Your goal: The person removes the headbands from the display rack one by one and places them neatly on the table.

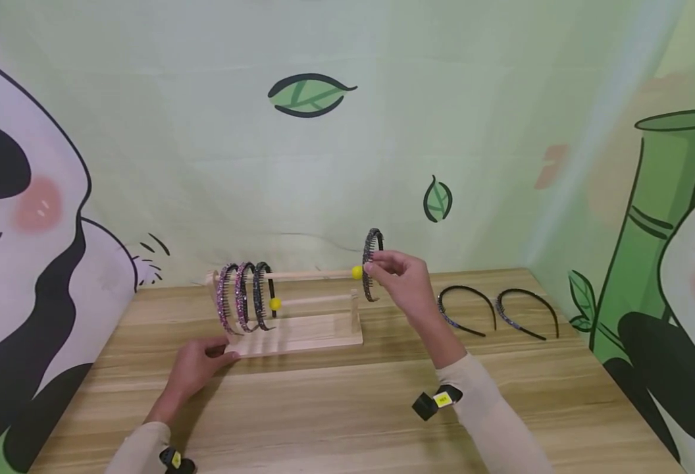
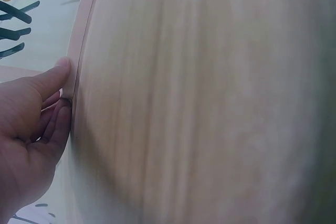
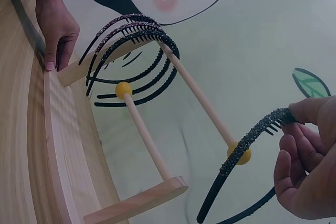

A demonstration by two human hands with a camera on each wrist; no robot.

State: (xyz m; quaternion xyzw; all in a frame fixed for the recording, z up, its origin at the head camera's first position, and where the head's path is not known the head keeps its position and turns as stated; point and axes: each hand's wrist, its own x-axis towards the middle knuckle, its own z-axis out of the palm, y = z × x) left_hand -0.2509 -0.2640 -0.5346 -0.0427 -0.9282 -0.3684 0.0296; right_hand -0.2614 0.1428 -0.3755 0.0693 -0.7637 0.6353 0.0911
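Note:
My right hand [image 1: 408, 283] pinches a dark glittery toothed headband [image 1: 368, 263] near its top. The headband stands upright beside the yellow ball [image 1: 357, 272] at the right end of the upper rod; in the right wrist view the band [image 3: 252, 139] passes in front of that ball. My left hand [image 1: 195, 367] pinches the front left corner of the wooden stand's base [image 1: 300, 334], its thumb [image 2: 59, 72] against the edge. At the rod's left end hang two pink glittery headbands [image 1: 224, 296] and a dark one [image 1: 258, 296].
The stand's lower rod [image 1: 318, 300] carries another yellow ball [image 1: 275, 303] at its left end. Two dark headbands [image 1: 453, 323] [image 1: 509, 322] lie on the wooden table [image 1: 347, 415] at the right. A panda-printed backdrop [image 1: 205, 164] rises behind.

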